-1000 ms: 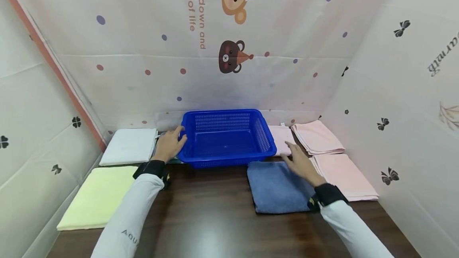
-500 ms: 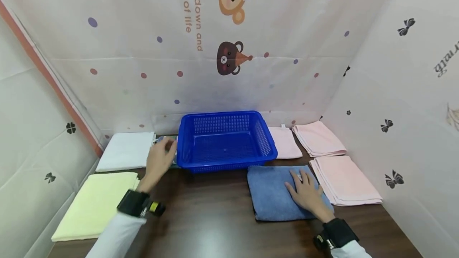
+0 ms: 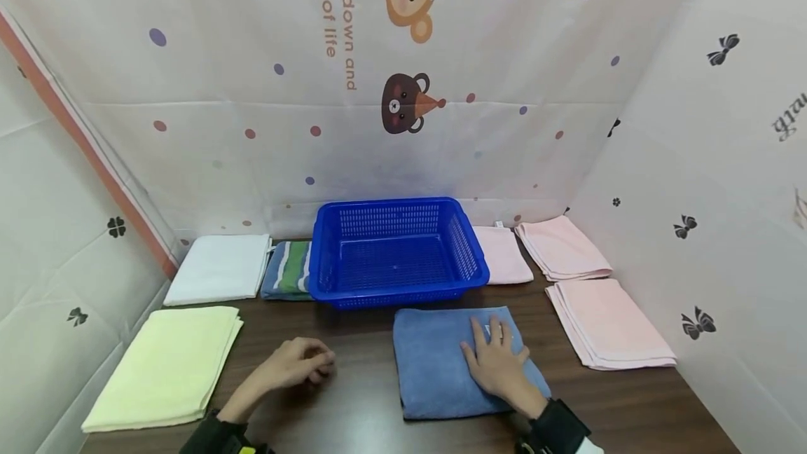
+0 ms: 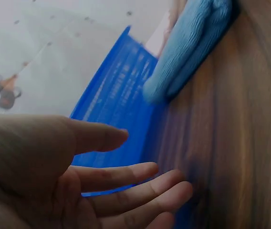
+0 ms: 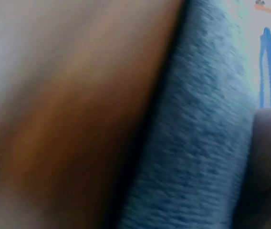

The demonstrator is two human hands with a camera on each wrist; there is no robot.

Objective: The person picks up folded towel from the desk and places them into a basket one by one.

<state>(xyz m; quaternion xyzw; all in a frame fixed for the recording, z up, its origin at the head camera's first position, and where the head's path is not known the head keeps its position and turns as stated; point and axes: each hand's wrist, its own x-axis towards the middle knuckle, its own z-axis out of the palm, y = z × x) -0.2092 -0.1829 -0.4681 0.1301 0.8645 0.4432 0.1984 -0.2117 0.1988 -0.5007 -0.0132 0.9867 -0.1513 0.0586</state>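
A folded blue towel (image 3: 435,363) lies on the dark wooden table in front of the basket. My right hand (image 3: 501,368) rests on its right part with fingers spread. In the right wrist view the towel's thick folded side (image 5: 197,124) fills the middle. To the left of the towel, my left hand (image 3: 293,366) hovers over the table and holds nothing. Its fingers (image 4: 126,195) are loosely bent, with the thumb apart, in the left wrist view. Behind both hands stands a blue plastic basket (image 3: 397,296) with nothing in it.
At left lie folded yellow (image 3: 160,366) and white (image 3: 221,268) towels, with a striped towel (image 3: 290,268) beside the basket. Several folded pink towels (image 3: 614,324) lie at right. Printed cloth walls (image 3: 239,76) enclose the table's back and sides.
My left hand has left the basket's left rim and come down toward the table's front. My right hand has come down onto the blue towel, which has slid left and nearer me.
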